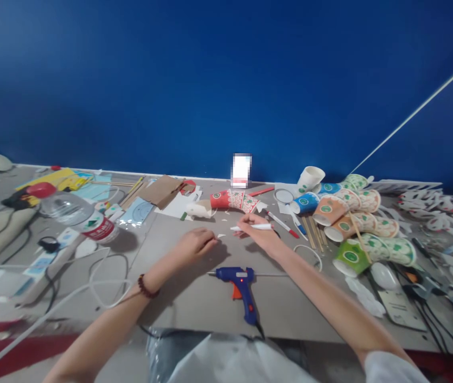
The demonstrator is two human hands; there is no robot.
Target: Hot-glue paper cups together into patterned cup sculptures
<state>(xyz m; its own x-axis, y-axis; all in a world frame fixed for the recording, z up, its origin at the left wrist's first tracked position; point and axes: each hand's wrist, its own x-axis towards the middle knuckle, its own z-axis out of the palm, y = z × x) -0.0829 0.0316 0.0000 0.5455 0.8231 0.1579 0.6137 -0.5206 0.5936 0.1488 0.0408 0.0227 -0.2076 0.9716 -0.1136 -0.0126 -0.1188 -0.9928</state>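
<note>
My right hand (pixel 255 226) is closed around a white marker pen (pixel 264 227), held nearly level above the table with one end pointing left. A little to its left, my left hand (pixel 199 243) is curled with thumb and fingers together; whatever they may hold is too small to make out. A tiny white scrap (pixel 221 235) lies between the hands. Beyond them lie joined red patterned paper cups (pixel 232 200) and a crumpled white piece (pixel 199 210). Nearer to me, a blue hot glue gun (pixel 242 282) rests on its side, its small red light lit.
Several stacked paper cups (pixel 354 256) and wooden sticks (pixel 314 234) lie on the right. Pens (pixel 284 224) are beside the right hand. A water bottle (pixel 78 213), a power strip (pixel 46 266) and loose white cable (pixel 98 282) occupy the left. A blurred bright screen (pixel 241 169) stands against the blue wall.
</note>
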